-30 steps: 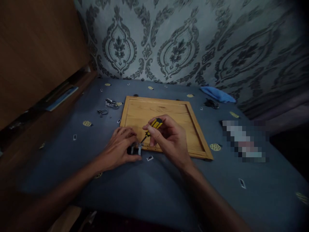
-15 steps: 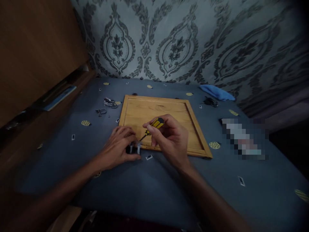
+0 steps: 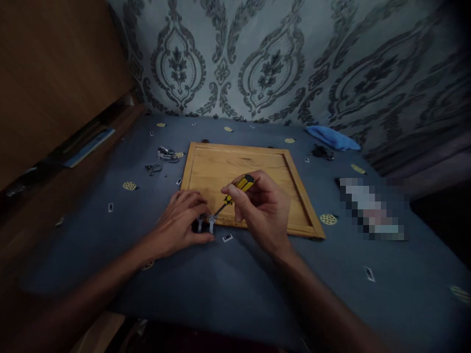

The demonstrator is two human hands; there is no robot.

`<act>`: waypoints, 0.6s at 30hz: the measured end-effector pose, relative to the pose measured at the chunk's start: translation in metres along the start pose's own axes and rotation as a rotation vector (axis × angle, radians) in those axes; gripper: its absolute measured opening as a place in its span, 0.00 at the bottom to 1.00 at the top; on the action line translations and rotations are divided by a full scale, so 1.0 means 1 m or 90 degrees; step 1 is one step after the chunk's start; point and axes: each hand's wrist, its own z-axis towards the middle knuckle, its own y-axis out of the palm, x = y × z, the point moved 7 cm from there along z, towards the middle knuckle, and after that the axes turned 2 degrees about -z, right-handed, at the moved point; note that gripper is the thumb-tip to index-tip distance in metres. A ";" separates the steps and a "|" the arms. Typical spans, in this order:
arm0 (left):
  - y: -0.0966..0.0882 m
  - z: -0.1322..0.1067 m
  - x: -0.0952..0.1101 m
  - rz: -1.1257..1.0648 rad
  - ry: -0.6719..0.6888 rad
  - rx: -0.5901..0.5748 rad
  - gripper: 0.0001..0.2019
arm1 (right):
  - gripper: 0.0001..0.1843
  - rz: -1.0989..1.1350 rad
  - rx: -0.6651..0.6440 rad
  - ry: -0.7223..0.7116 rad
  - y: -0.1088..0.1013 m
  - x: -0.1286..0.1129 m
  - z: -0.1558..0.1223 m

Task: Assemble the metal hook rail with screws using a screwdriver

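A shallow wooden tray (image 3: 294, 189) lies flat on a blue patterned cloth. At its near left edge my left hand (image 3: 180, 223) presses down on a small metal bracket (image 3: 206, 223), fingers closed around it. My right hand (image 3: 261, 208) grips a yellow-and-black screwdriver (image 3: 241, 187), tilted so its tip meets the bracket beside my left fingers.
Small metal hardware pieces (image 3: 167, 154) lie left of the tray. A blue rag (image 3: 333, 138) and a dark small object (image 3: 323, 153) sit at the back right. A pixelated object (image 3: 371, 208) lies to the right. A wooden cabinet (image 3: 55, 83) rises on the left.
The screwdriver handle has shifted slightly up and right in my right hand. My left hand stays on the bracket.
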 end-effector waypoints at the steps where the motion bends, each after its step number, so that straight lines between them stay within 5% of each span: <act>1: 0.000 0.000 0.000 0.001 0.002 0.002 0.21 | 0.17 0.006 0.000 0.005 0.000 0.001 0.000; 18: 0.000 0.000 0.001 0.011 0.010 -0.002 0.22 | 0.14 -0.011 -0.110 -0.013 0.004 -0.001 -0.001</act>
